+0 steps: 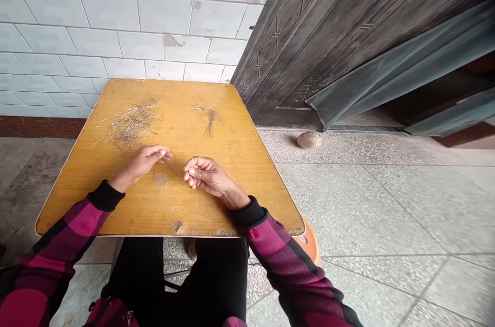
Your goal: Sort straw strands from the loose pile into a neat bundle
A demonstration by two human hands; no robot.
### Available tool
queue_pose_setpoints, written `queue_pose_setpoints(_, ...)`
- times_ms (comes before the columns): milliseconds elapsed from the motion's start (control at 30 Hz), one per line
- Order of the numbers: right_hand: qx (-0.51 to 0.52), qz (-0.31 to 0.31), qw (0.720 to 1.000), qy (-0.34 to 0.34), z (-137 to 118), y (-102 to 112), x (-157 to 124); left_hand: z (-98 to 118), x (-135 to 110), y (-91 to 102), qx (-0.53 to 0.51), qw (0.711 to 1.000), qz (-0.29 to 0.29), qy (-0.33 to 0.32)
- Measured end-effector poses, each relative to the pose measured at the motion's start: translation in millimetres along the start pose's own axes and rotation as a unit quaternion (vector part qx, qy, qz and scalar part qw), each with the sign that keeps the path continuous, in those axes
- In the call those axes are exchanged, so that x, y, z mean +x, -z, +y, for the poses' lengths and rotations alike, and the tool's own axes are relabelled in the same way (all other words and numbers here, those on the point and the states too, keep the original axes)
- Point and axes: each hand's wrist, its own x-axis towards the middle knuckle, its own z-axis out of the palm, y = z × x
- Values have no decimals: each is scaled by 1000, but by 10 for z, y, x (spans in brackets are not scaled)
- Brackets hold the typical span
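Upright, a thin wire (192, 161) — pinched between right-hand fingers (192, 176), tip above them

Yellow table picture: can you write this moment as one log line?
left hand: nothing held | right hand: pinches thin strand | yellow table: strand pile, small strand bundle

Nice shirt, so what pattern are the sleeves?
The sleeves are magenta-and-black check with black cuffs, best seen in the head view.
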Motion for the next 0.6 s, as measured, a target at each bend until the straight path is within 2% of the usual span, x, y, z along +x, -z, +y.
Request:
queue_pose_setpoints(133, 5, 1, 1000, -10, 1, 11, -10, 46, -7, 31, -11, 1000, -6, 17)
queue_pose_setpoints(267, -8, 68, 998, -15, 42, 74, 27, 116, -24, 96, -88, 996, 3, 16)
queue_pose_setpoints(333, -49, 112, 992, -4, 87, 114, 58, 153, -38, 96, -117, 993, 11, 10)
queue_pose_setpoints(400, -151, 164, 974, 44, 126, 135, 73, 187, -55, 69, -127, 991, 32, 11)
queue_pose_setpoints(433, -227, 195, 950, 87, 137, 133, 69, 203, -64, 48, -122, 991, 48, 11)
queue_pose_setpoints(467, -313, 225, 912, 138, 140, 120, 56, 216, -72, 27, -113, 991, 66, 11)
queue_pose_setpoints(533, -478, 260, 803, 244, 130, 66, 13, 235, -85, -12, -90, 991, 102, 11)
queue_pose_setpoints(600, -600, 233, 698, 315, 112, -8, -29, 246, -96, -42, -71, 989, 127, 11)
